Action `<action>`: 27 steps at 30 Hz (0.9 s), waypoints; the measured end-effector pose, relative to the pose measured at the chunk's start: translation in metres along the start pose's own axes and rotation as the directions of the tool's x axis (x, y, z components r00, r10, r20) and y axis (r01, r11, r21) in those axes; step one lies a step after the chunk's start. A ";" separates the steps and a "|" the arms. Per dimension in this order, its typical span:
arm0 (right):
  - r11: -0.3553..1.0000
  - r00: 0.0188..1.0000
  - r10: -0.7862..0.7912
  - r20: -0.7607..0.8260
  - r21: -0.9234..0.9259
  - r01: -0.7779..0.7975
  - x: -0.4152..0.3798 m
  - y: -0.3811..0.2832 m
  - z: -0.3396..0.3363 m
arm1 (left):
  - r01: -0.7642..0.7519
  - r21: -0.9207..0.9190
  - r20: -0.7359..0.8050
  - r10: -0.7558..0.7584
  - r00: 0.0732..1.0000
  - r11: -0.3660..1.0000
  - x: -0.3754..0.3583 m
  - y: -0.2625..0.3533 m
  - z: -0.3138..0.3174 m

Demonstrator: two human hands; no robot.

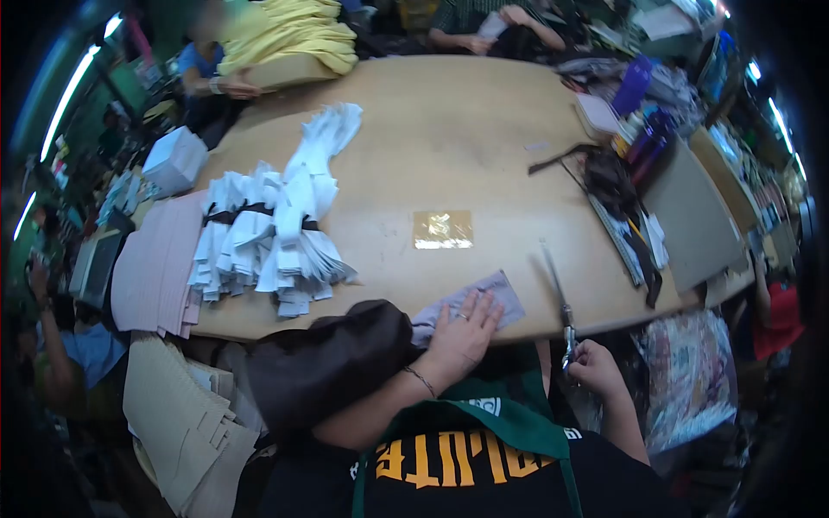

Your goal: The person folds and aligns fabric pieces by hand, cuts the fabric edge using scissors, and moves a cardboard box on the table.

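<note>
My left hand (pixel 467 337) lies flat with its fingers stretched out, pressing a folded greyish-lavender cloth piece (pixel 508 296) onto the front edge of the table. To the right, my right hand (pixel 598 368) is closed around the handle end of a pair of metal scissors (pixel 564 312). Their long, slim blades look closed and point away from me over the table. Beside my left forearm bulges a dark brown sheet of material (pixel 337 363), overlapping the table edge. A shiny gold-coloured rectangle (pixel 443 230) lies flat beyond the cloth.
Tied bundles of white strips (pixel 298 216) and pink card sheets (pixel 155 263) occupy the table's left. A dark pouch with straps (pixel 609 173), a purple bottle (pixel 652 142) and a grey board (pixel 691 229) are at right. Two people sit across, one by stacked yellow cloth (pixel 289 39).
</note>
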State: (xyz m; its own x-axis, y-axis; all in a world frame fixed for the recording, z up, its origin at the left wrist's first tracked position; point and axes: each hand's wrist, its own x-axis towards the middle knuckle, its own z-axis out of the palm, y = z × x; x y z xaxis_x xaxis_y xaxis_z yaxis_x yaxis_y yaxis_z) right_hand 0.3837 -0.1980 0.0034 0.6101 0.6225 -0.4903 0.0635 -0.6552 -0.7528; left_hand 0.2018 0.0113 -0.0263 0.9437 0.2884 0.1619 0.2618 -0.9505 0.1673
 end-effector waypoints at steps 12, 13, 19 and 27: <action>0.937 0.889 0.059 0.454 0.282 -0.206 -0.083 0.060 0.002 | 0.056 -0.057 -0.057 -0.059 0.997 0.997 0.003 0.000 -0.009; 0.946 0.880 0.044 0.473 0.262 -0.189 -0.087 0.048 -0.004 | 0.062 -0.080 -0.064 -0.068 0.996 0.995 0.002 0.000 -0.009; 0.972 0.858 0.015 0.513 0.193 -0.132 -0.074 0.036 0.001 | 0.040 0.030 -0.045 -0.039 0.998 0.999 0.002 0.004 -0.008; 0.968 0.878 0.025 0.478 0.207 -0.140 -0.051 0.021 0.015 | 0.019 -0.025 -0.057 -0.021 0.998 0.999 -0.003 0.003 -0.008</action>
State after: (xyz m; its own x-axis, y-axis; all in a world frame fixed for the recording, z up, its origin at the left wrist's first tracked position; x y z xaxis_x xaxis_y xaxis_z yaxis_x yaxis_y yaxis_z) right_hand 0.3415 -0.2369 0.0062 0.1592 0.7348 -0.6594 -0.1872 -0.6333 -0.7509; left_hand 0.1980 0.0081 -0.0182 0.9250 0.3141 0.2136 0.2748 -0.9416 0.1948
